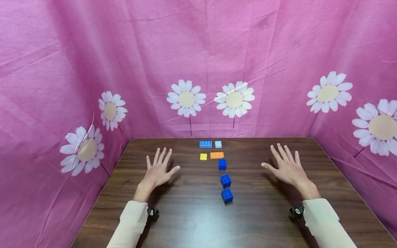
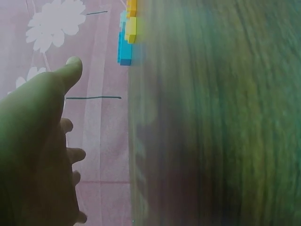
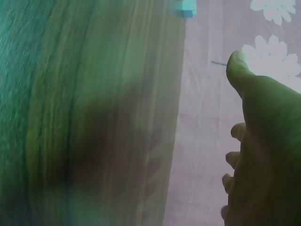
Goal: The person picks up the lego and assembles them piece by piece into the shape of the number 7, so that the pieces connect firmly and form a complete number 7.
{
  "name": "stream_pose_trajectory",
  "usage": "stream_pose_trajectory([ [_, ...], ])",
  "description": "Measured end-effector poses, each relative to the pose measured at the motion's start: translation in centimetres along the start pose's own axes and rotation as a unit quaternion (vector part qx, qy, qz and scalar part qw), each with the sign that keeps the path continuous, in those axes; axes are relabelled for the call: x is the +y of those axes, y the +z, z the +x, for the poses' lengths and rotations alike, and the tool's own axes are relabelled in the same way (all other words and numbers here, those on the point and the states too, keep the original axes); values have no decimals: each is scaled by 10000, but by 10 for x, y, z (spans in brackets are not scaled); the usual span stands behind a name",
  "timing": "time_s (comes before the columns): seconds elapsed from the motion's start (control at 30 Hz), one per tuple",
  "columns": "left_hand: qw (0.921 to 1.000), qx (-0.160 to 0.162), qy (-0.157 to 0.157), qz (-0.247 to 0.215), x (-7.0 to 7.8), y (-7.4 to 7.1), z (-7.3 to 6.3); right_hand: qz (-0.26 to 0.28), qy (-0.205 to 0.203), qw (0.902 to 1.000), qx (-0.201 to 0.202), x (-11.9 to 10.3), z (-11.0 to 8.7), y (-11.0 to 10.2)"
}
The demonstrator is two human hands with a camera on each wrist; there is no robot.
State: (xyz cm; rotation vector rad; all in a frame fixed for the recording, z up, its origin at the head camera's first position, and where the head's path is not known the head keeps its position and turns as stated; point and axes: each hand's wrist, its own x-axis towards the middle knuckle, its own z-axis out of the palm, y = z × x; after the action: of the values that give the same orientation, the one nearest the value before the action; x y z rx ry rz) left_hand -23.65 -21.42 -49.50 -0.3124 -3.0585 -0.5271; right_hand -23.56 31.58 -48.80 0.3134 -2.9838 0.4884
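My left hand (image 1: 158, 172) is held over the left part of the table with its fingers spread and holds nothing. On the other side, my right hand (image 1: 288, 168) is spread in the same way, also holding nothing. Between them lie several toy building bricks: a light blue brick (image 1: 205, 144) and a white brick (image 1: 218, 144) at the back, then a yellow brick (image 1: 203, 156) beside an orange brick (image 1: 216, 155). Three dark blue bricks, the far one (image 1: 222, 164), the middle one (image 1: 225, 181) and the near one (image 1: 227, 196), run in a line toward me.
The dark wooden table (image 1: 186, 213) ends at the back against a pink curtain (image 1: 211, 44) printed with white daisies. That curtain also closes off the left and right sides. A dark device is strapped to each wrist.
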Motion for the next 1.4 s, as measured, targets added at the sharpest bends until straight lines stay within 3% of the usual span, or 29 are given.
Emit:
stream_pose_trajectory([
  [0.27,9960,561,476,-506,16,7,-1,399,-379,9983,164,-28,-3,-3],
  [0.5,9823,927,788,-1425,50,17,-2,1095,-882,9901,18,-62,-8,3],
  [0.63,9755,991,1049,-1659,70,26,0,1458,-1273,9810,-152,-81,-10,10],
  [0.83,9691,562,1463,-1905,99,45,2,1765,-1800,9660,-569,-104,-19,22],
  [0.97,9603,173,1733,-2178,118,58,3,1950,-1975,9578,-746,-114,-26,28],
  [1.13,9521,-353,1813,-2437,137,67,4,2083,-2128,9501,-925,-122,-32,33],
  [1.4,9571,-786,1846,-2092,149,72,9,1764,-2419,9491,-982,-128,-39,44],
])
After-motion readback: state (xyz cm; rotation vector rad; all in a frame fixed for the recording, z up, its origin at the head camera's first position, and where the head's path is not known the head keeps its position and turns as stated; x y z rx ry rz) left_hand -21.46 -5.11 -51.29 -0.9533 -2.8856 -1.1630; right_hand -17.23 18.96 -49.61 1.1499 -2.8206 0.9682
